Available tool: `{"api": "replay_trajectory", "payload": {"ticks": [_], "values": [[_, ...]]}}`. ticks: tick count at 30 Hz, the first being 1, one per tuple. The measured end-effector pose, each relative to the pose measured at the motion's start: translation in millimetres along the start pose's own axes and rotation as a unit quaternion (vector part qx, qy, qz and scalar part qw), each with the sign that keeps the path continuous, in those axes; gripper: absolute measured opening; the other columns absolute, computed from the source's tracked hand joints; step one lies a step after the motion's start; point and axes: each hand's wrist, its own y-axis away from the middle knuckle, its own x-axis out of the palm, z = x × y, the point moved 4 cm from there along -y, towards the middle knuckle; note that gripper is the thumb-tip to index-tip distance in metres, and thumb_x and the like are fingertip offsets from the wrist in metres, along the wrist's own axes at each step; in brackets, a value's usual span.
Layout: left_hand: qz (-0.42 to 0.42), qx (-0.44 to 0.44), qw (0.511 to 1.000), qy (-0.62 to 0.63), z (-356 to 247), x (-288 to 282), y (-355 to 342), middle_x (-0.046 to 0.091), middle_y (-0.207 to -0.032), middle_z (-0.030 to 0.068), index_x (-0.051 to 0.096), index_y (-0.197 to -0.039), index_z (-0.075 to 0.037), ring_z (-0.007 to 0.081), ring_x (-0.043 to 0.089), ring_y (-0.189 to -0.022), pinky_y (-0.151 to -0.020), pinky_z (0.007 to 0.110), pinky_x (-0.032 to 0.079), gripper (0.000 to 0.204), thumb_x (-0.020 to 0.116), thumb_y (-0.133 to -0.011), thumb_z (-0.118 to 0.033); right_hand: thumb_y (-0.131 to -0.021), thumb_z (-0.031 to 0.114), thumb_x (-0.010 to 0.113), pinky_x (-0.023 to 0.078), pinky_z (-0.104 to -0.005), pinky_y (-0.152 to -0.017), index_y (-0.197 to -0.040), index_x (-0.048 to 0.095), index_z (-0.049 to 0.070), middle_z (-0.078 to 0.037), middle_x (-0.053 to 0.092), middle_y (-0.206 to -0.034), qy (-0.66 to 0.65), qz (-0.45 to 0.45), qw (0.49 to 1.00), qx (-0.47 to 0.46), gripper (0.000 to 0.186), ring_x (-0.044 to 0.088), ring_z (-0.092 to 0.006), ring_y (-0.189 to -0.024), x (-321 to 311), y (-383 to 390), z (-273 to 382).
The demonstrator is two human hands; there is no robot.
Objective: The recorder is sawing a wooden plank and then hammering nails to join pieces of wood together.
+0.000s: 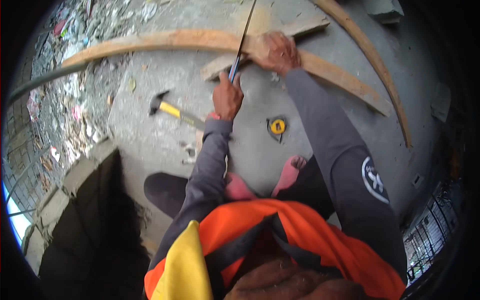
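My left hand (227,98) is closed round the handle of a saw. The narrow saw blade (244,37) points away from me and crosses the long wooden plank (190,40). Just right of the blade, my right hand (277,52) grips the plank, its fingers bent over the wood. A shorter piece of wood (214,68) lies slantwise beneath the plank. Left of my left wrist, a hammer (170,109) with a yellow and dark handle rests on the concrete. A yellow and black tape measure (277,127) lies between my arms, in front of my feet.
Another long wooden strip (372,55) lies on the concrete floor (250,165) at the right. Rubble and litter (75,90) spread along the left, with a block wall (75,185) nearer me. A grey block (384,9) sits at the far right.
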Motion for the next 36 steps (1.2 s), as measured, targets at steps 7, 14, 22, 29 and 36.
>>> {"api": "replay_trajectory", "payload": {"ticks": [7, 14, 22, 29, 36], "values": [[0.189, -0.149, 0.970, -0.043, 28, -144, 182, 0.063, -0.072, 0.0298, 0.050, -0.105, -0.003, 0.0528, 0.063, -0.069, -0.056, 0.058, 0.046, 0.029, 0.060, -0.102, -0.030, -0.071, 0.058, 0.083, 0.045, -0.0479, -0.097, -0.119, 0.069, 0.005, -0.011, 0.063, -0.119, 0.012, 0.028, 0.999, 0.014, 0.073, 0.059, -0.0306, -0.115, -1, 13, -15], [-0.024, -0.023, 0.999, -0.027, 10, -8, -7, 0.062, -0.075, 0.0337, 0.051, -0.099, -0.003, 0.0552, 0.061, -0.072, -0.056, 0.060, 0.045, 0.030, 0.060, -0.102, -0.031, -0.070, 0.057, 0.084, 0.045, -0.0474, -0.097, -0.118, 0.069, 0.005, -0.011, 0.063, -0.117, 0.004, -0.025, 1.000, -0.010, 0.073, 0.060, -0.0309, -0.115, -9, -12, 20], [0.194, -0.182, 0.963, -0.043, 32, -103, 161, 0.062, -0.076, 0.0320, 0.050, -0.105, -0.001, 0.0551, 0.061, -0.075, -0.058, 0.058, 0.045, 0.028, 0.060, -0.102, -0.027, -0.070, 0.058, 0.083, 0.045, -0.0485, -0.095, -0.120, 0.068, 0.004, -0.011, 0.062, -0.121, 0.026, -0.002, 1.000, -0.001, 0.074, 0.059, -0.0308, -0.117, 1, 15, -16], [0.094, -0.074, 0.992, 0.032, 18, -38, 44, 0.060, -0.073, 0.0317, 0.051, -0.101, -0.004, 0.0542, 0.060, -0.071, -0.054, 0.059, 0.042, 0.027, 0.061, -0.102, -0.028, -0.072, 0.058, 0.082, 0.045, -0.0476, -0.098, -0.119, 0.068, 0.004, -0.011, 0.062, -0.121, 0.003, 0.018, 1.000, 0.010, 0.073, 0.058, -0.0303, -0.120, -8, -4, 4], [0.052, 0.056, 0.996, -0.038, 1, -4, 24, 0.064, -0.075, 0.0310, 0.051, -0.102, -0.005, 0.0532, 0.063, -0.071, -0.059, 0.060, 0.047, 0.026, 0.060, -0.102, -0.029, -0.073, 0.057, 0.082, 0.044, -0.0462, -0.101, -0.118, 0.069, 0.004, -0.011, 0.062, -0.120, 0.003, -0.012, 1.000, -0.004, 0.071, 0.058, -0.0300, -0.119, 3, 6, -7]]}}
